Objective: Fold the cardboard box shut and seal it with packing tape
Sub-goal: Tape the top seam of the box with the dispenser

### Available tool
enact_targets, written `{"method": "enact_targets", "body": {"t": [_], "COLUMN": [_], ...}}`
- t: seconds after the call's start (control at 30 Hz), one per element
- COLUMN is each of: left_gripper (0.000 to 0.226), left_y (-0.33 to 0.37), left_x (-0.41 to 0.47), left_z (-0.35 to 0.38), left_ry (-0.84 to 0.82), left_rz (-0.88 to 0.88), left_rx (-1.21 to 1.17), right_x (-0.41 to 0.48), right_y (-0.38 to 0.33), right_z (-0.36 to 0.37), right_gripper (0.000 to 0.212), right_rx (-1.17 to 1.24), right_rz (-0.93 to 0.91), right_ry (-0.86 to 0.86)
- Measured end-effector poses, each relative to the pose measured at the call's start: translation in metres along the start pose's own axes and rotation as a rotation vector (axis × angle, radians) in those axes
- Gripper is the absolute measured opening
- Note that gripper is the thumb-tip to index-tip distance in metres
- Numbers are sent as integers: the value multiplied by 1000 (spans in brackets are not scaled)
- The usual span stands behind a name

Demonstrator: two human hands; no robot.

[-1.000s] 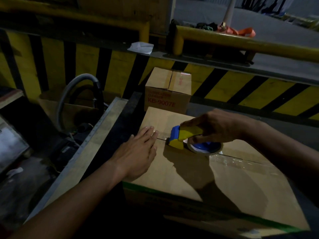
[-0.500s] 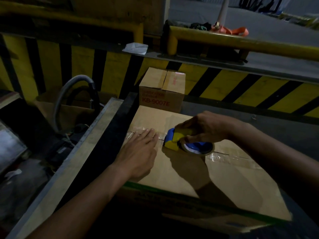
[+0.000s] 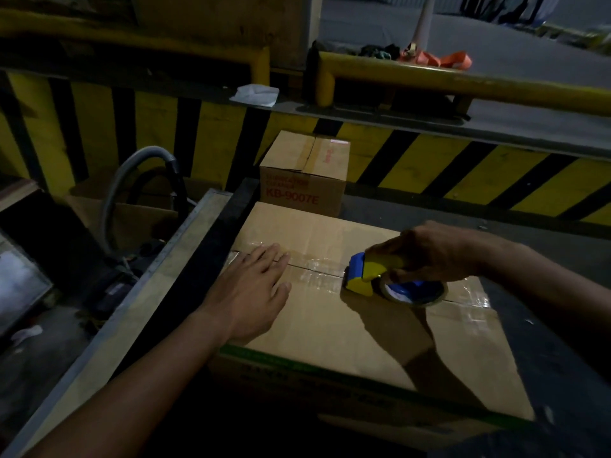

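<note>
The brown cardboard box (image 3: 347, 325) fills the lower centre of the frame, flaps folded shut, clear tape along its seam. A blue-and-yellow tape dispenser (image 3: 373, 276) rests on that seam, centre right.

Dim light. A yellow-and-black striped wall (image 3: 211, 133) runs behind, topped by yellow rails (image 3: 463, 87). A grey hose (image 3: 132, 170) arches at left; grey floor (image 3: 529, 38) beyond.
</note>
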State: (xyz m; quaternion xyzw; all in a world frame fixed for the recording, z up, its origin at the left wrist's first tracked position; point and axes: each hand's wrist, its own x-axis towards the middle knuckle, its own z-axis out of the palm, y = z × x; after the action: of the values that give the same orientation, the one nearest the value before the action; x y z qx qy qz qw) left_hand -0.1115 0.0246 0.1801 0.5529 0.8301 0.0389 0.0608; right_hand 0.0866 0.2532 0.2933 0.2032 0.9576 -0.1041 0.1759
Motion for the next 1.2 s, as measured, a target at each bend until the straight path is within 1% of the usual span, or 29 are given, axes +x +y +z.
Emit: {"method": "enact_targets", "body": {"t": [0.1, 0.27, 0.47, 0.67, 0.77, 0.87, 0.97, 1.07, 1.2], "left_gripper": [62, 56, 58, 59, 59, 59, 58, 58, 60], "left_y": [20, 61, 57, 57, 59, 68, 91, 113, 114], "left_x": [4, 23, 24, 23, 21, 21, 20, 22, 20], "left_z": [-5, 4, 14, 19, 17, 10, 5, 12, 22], "left_ry": [-23, -28, -1, 38, 14, -38, -60, -47, 8], "left_rz": [-96, 24, 36, 40, 38, 2, 10, 35, 13], "left_rx": [60, -18, -23, -42, -26, 16, -23, -59, -42], "right_x": [4, 7, -4, -27, -31, -23, -17, -19, -23], "right_y": [0, 6, 4, 29, 35, 40, 44, 45, 46], "right_z": [2, 9, 0, -7, 2, 14, 15, 17, 21], "right_gripper": [57, 60, 61, 61, 60, 59, 58, 58, 57], "right_rx": [-27, -41, -70, -98, -69, -34, 6, 54, 84], "right_rz": [-43, -80, -68, -28, -24, -53, -39, -45, -55], "right_ry": [39, 63, 74, 60, 53, 85, 88, 84, 143]}}
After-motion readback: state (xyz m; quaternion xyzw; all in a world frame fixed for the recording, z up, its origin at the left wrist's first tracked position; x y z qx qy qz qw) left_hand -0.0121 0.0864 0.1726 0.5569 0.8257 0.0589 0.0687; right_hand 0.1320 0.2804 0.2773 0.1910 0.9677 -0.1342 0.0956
